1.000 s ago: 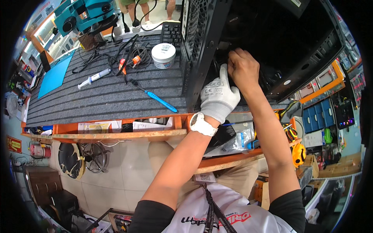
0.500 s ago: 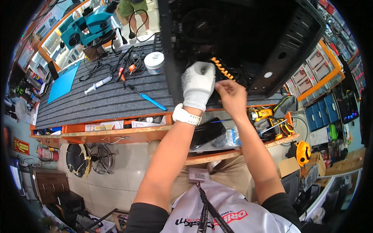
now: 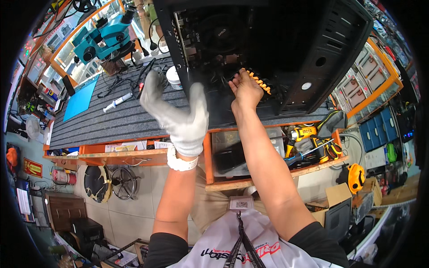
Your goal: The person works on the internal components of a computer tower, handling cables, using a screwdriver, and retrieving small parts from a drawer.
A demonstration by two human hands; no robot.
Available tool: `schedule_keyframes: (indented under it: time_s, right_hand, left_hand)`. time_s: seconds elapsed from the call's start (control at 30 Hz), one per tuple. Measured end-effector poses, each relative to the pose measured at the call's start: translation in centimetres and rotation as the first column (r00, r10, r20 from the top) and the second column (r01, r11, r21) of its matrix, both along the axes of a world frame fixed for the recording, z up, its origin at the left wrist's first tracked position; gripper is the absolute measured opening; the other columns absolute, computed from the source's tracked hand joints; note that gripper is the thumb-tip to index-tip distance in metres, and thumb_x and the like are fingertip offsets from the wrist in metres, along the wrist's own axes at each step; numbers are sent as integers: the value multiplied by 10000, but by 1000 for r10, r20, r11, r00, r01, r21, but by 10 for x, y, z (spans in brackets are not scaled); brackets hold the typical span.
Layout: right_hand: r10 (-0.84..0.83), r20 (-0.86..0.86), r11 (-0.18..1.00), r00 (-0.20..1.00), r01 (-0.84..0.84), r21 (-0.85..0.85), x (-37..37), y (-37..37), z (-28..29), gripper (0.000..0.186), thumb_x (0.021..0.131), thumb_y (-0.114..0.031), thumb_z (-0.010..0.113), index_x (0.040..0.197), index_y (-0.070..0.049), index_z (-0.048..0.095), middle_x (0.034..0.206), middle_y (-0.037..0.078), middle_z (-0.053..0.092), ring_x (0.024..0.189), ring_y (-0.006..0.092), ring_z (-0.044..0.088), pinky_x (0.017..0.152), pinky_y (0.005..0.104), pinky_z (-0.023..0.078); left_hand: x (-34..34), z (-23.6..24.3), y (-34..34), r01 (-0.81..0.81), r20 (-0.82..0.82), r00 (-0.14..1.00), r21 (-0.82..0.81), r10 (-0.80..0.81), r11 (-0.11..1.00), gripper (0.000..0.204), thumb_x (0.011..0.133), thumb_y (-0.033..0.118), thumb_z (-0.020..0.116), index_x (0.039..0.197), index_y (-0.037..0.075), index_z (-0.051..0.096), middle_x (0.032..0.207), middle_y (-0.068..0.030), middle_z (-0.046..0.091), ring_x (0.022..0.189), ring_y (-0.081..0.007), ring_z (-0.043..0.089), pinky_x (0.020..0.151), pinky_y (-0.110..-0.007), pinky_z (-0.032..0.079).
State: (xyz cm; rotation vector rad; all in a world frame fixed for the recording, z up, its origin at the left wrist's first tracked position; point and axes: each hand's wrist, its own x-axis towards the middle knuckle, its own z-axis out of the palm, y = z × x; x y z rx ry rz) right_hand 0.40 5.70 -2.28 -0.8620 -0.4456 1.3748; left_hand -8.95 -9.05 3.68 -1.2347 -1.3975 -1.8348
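A black open computer case (image 3: 286, 44) stands on the grey ribbed mat (image 3: 116, 120) of the workbench. My right hand (image 3: 245, 89), bare, reaches into the case at an orange ribbed cable (image 3: 259, 81) and touches it; its fingertips are partly hidden. My left hand (image 3: 176, 114) wears a grey-white knit glove and a white wristband. It hovers over the mat in front of the case with fingers spread, holding nothing.
On the mat to the left lie a white round tub (image 3: 173, 77), a syringe (image 3: 117, 102), hand tools with cables and a blue pad (image 3: 80, 99). A teal microscope (image 3: 100, 38) stands behind. An orange shelf below holds a yellow drill (image 3: 308, 136) and a screwdriver.
My gloved left hand has come off the case and swung out to the left over the mat, fingers now spread. My right hand stays inside the case at the orange cable.
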Motion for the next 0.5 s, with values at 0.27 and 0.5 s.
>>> schedule_keyframes:
  time_s: [0.27,0.5]
  right_hand:
    - [-44,-46,997,998,46,63,-6,15,-21,112,1090,-95,768,1085,17,771,971,74,756,836,165,718,804,350,656]
    - [-60,12,994,998,59,90,-13,11,-20,118,1095,-102,778,1101,15,766,985,75,753,854,167,720,817,349,665]
  left_hand:
    - [-26,-43,16,58,-32,996,-447,-81,893,603,904,-20,674,1478,-123,518,1270,-328,619,1100,-531,655,990,-553,555]
    - [-39,-53,16,150,37,988,-439,-149,886,664,805,27,737,1453,-26,597,1326,-276,649,1287,-519,615,1121,-582,532]
